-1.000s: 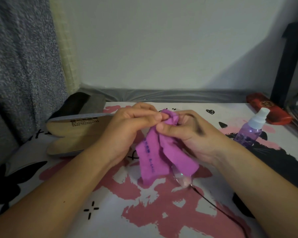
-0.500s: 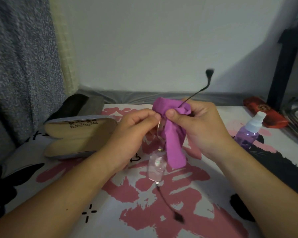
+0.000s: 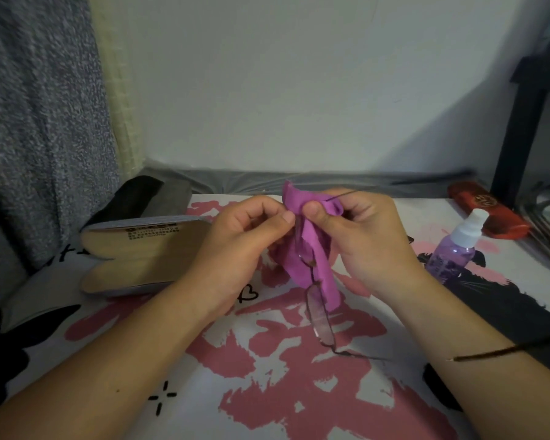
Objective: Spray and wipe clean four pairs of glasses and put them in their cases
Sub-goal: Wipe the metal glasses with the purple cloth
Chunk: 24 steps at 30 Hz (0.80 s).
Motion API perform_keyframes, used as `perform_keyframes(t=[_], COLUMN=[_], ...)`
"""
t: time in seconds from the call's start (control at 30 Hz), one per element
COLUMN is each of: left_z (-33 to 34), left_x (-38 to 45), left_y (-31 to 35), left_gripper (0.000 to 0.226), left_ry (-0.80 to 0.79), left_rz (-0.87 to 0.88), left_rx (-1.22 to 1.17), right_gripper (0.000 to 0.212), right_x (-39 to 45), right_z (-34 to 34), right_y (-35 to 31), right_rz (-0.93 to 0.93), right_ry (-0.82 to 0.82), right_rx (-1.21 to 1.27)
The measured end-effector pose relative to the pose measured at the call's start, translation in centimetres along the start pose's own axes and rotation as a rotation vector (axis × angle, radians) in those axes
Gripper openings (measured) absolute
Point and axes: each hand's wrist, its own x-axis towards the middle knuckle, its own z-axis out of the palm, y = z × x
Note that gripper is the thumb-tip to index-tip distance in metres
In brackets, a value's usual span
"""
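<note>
Thin-framed glasses (image 3: pixel 320 315) hang upright between my hands above the patterned surface. Their upper lens is wrapped in a purple cloth (image 3: pixel 315 252). My right hand (image 3: pixel 359 239) pinches the cloth over that lens with thumb and fingers. The frame's upper edge is pinched by my left hand (image 3: pixel 245 242). The lower lens hangs bare, one temple trailing down to the right. An open glasses case (image 3: pixel 140 258) with tan lining lies at the left. A purple spray bottle (image 3: pixel 454 249) with a white nozzle stands at the right.
A dark grey case (image 3: pixel 150 198) lies behind the open one. A red case (image 3: pixel 486 214) lies at the back right beside a black post (image 3: pixel 518 134). A grey curtain (image 3: pixel 38 122) hangs at the left and a pale wall stands behind.
The glasses have turned between my hands: the lower temple now trails right instead of hanging straight down, and the upper temple has dropped from pointing up. Both hands keep their hold.
</note>
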Motion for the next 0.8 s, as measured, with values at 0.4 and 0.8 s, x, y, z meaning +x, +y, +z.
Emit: perform_keyframes(t=[0.4,0.8], left_z=[-0.24,-0.5], left_x=[0.08,0.1], left_y=[-0.14,-0.01], left_gripper=[0.01,0.015], left_ry=[-0.035,-0.08], left_rz=[0.012,-0.028], left_rx=[0.004,0.066], right_gripper=[0.017,0.007], right_x=[-0.04,-0.05], right_z=[0.18,0.0], right_y=[-0.08,0.2], right_rz=[0.012,-0.094], right_ry=[-0.055,-0.085], right_rx=[0.133,-0.116])
